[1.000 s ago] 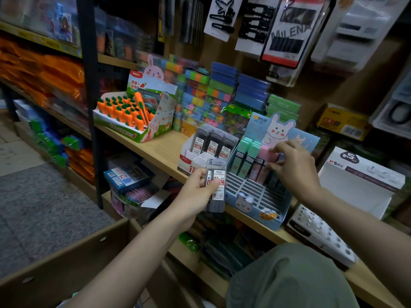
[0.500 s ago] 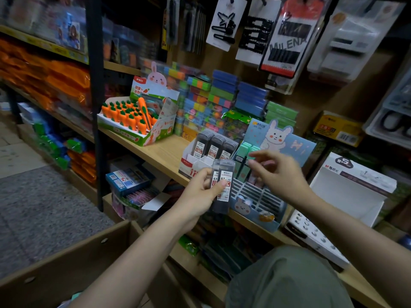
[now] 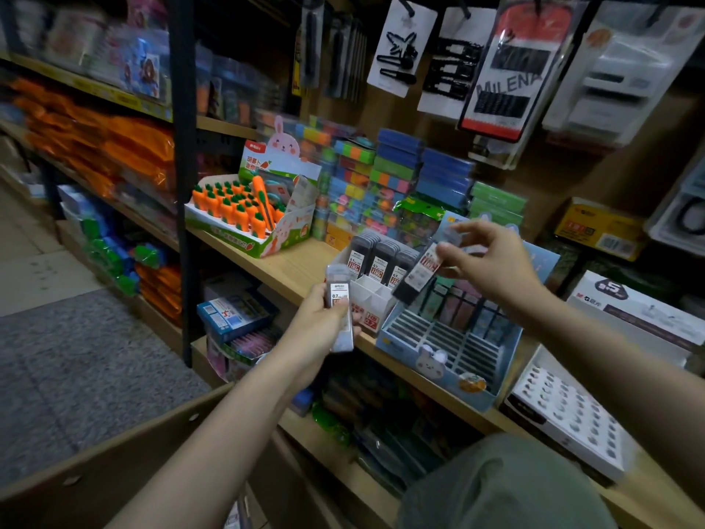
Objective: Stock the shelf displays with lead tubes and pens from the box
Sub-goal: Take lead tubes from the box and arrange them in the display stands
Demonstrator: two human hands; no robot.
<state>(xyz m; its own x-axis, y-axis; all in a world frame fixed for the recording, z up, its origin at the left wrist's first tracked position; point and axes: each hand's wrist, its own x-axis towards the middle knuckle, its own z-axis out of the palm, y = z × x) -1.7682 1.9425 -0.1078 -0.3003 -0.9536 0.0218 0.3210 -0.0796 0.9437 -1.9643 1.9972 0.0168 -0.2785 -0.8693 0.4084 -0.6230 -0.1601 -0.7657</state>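
Two hands were at work in front of the wooden shelf (image 3: 301, 271). The left hand (image 3: 324, 322) was curled round a small stack of lead tubes (image 3: 340, 311), held upright with the labels facing the person, probably as a reserve so that single tubes could be drawn off without going back to the cardboard box (image 3: 126, 452) near the bottom left. The right hand (image 3: 492, 261) pinched one lead tube (image 3: 417, 274) by its top end between thumb and fingertips, the other fingers spread loose; the tube hung tilted, its dark lower end pointing down towards the white display (image 3: 372, 295) just left of it. A grip that high would leave the bottom end free to enter a slot.

That white display sat on the shelf with its far row filled with dark tubes and the near compartments looking open, which is likely why the tube was aimed there. Just right of it stood the blue rabbit display (image 3: 442, 345), pastel tubes in its far rows and bare slots nearer the person. Farther left sat a carrot-pen display (image 3: 248, 219), well apart from both hands. Blur made the held tube's print hard to read, though the stack's label showed 0.7.
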